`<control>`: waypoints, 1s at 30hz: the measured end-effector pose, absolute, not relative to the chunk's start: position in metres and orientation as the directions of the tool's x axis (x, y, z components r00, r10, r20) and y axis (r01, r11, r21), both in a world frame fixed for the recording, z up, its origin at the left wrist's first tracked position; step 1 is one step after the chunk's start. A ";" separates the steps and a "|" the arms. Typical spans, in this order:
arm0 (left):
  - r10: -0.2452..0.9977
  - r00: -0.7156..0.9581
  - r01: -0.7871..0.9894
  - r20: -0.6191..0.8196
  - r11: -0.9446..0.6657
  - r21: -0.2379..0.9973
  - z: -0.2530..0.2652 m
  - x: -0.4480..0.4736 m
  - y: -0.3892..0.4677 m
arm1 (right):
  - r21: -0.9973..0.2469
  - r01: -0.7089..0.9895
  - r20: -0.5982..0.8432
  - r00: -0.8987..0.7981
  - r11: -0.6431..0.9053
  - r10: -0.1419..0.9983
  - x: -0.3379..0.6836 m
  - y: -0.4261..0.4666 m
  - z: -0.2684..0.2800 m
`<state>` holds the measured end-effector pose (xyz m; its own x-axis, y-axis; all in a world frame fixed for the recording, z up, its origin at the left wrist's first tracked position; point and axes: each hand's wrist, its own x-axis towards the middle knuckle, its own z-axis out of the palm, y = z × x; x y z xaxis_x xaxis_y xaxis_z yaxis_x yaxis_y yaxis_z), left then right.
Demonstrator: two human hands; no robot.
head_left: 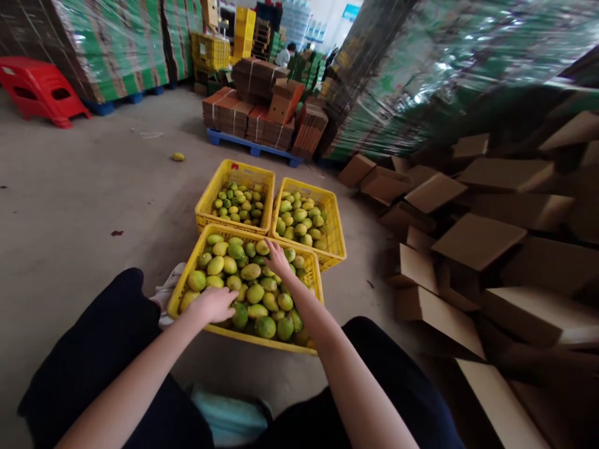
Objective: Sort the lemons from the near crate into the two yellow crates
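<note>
Right in front of me stands a yellow plastic crate (319,288) full of green and yellow lemons (255,294). My left hand (214,305) reaches over its near left side, palm down, fingers stretched out onto the fruit. Toward the far side, my right hand (279,257) has its fingers apart beside a yellowish lemon (262,247); I see no fruit held in it. Fingertips of both hands are partly lost against the lemons. Two more yellow crates, a left one (202,207) and a right one (337,234), sit just behind, holding smaller amounts of similar fruit.
Cardboard boxes (480,240) are heaped along the right. Flattened cartons lie on a blue pallet (255,148) ahead. A red stool (42,90) and wrapped green stacks (116,47) stand at the left. One lemon (178,156) lies on the floor. A person (283,56) is far back.
</note>
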<state>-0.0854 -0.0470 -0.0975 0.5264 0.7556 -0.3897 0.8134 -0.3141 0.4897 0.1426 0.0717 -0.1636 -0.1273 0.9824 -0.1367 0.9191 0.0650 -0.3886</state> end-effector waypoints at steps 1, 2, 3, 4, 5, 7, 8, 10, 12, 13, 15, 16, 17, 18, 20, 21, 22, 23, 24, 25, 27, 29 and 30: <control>0.732 0.531 0.822 -0.426 -0.322 0.470 -0.094 -0.085 -0.048 | -0.373 0.926 -0.135 -0.125 0.066 0.983 0.138 0.082 -0.164; 0.713 0.538 0.824 -0.450 -0.332 0.460 -0.089 -0.084 -0.048 | -0.356 0.932 -0.135 -0.118 0.063 0.984 0.134 0.090 -0.166; 0.697 0.545 0.824 -0.466 -0.342 0.452 -0.084 -0.083 -0.049 | -0.341 0.938 -0.130 -0.111 0.061 0.985 0.131 0.096 -0.167; 0.689 0.549 0.824 -0.474 -0.350 0.446 -0.080 -0.083 -0.050 | -0.328 0.943 -0.121 -0.107 0.061 0.987 0.129 0.101 -0.169; 0.687 0.547 0.827 -0.478 -0.355 0.435 -0.076 -0.084 -0.050 | -0.318 0.946 -0.109 -0.107 0.067 0.988 0.127 0.104 -0.169; 0.708 0.525 0.842 -0.472 -0.351 0.410 -0.071 -0.088 -0.049 | -0.307 0.947 -0.077 -0.121 0.092 0.990 0.127 0.104 -0.168; 0.726 0.511 0.849 -0.461 -0.341 0.405 -0.070 -0.092 -0.048 | -0.306 0.946 -0.060 -0.128 0.104 0.990 0.128 0.103 -0.166; 0.772 0.476 0.856 -0.422 -0.297 0.422 -0.070 -0.098 -0.045 | -0.304 0.946 -0.031 -0.131 0.116 0.991 0.132 0.096 -0.159; 0.839 0.417 0.837 -0.349 -0.206 0.507 -0.071 -0.101 -0.040 | -0.350 0.930 0.021 -0.114 0.114 0.993 0.137 0.083 -0.148; 0.875 0.376 0.800 -0.305 -0.141 0.583 -0.072 -0.100 -0.038 | -0.417 0.901 0.063 -0.106 0.123 0.992 0.139 0.075 -0.141; 0.935 0.262 0.618 -0.240 0.028 0.785 -0.071 -0.090 -0.035 | -0.616 0.766 0.173 -0.097 0.185 0.980 0.142 0.053 -0.124; 0.949 0.202 0.458 -0.243 0.127 0.880 -0.070 -0.082 -0.034 | -0.712 0.663 0.228 -0.096 0.233 0.969 0.143 0.040 -0.115; 0.947 0.163 0.253 -0.277 0.231 0.939 -0.069 -0.072 -0.034 | -0.784 0.556 0.273 -0.092 0.277 0.958 0.141 0.027 -0.106; 0.931 0.160 0.024 -0.330 0.330 0.944 -0.067 -0.062 -0.035 | -0.829 0.469 0.299 -0.087 0.304 0.950 0.139 0.013 -0.097; 0.895 0.238 -0.395 -0.376 0.443 0.805 -0.062 -0.041 -0.038 | -0.868 0.374 0.330 -0.055 0.325 0.943 0.131 -0.013 -0.079; 0.896 0.273 -0.541 -0.350 0.444 0.714 -0.059 -0.033 -0.040 | -0.863 0.376 0.348 -0.043 0.338 0.936 0.125 -0.025 -0.071; 0.908 0.279 -0.643 -0.312 0.419 0.642 -0.058 -0.026 -0.042 | -0.841 0.407 0.373 -0.043 0.357 0.927 0.120 -0.036 -0.062; 0.922 0.257 -0.706 -0.290 0.384 0.595 -0.057 -0.021 -0.043 | -0.799 0.461 0.405 -0.063 0.386 0.912 0.115 -0.045 -0.055; 0.929 0.219 -0.740 -0.298 0.357 0.570 -0.056 -0.019 -0.044 | -0.743 0.521 0.438 -0.095 0.420 0.894 0.112 -0.053 -0.048; 0.921 0.179 -0.756 -0.347 0.355 0.550 -0.057 -0.018 -0.044 | -0.683 0.575 0.468 -0.129 0.450 0.874 0.110 -0.059 -0.043; 0.838 0.111 -0.769 -0.534 0.413 0.488 -0.062 -0.021 -0.041 | -0.588 0.649 0.510 -0.165 0.482 0.844 0.113 -0.066 -0.040; 0.714 0.012 -0.782 -0.700 0.443 0.438 -0.067 -0.029 -0.038 | -0.554 0.697 0.516 -0.140 0.454 0.845 0.125 -0.068 -0.050; 0.666 -0.046 -0.788 -0.745 0.434 0.437 -0.069 -0.033 -0.036 | -0.547 0.727 0.494 -0.121 0.415 0.861 0.132 -0.068 -0.059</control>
<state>-0.0330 -0.0357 -0.0689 -0.0465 0.6655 -0.7449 -0.7879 0.4339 0.4369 0.1323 -0.0679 -0.0591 -0.1209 0.8612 0.4937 0.7270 0.4154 -0.5467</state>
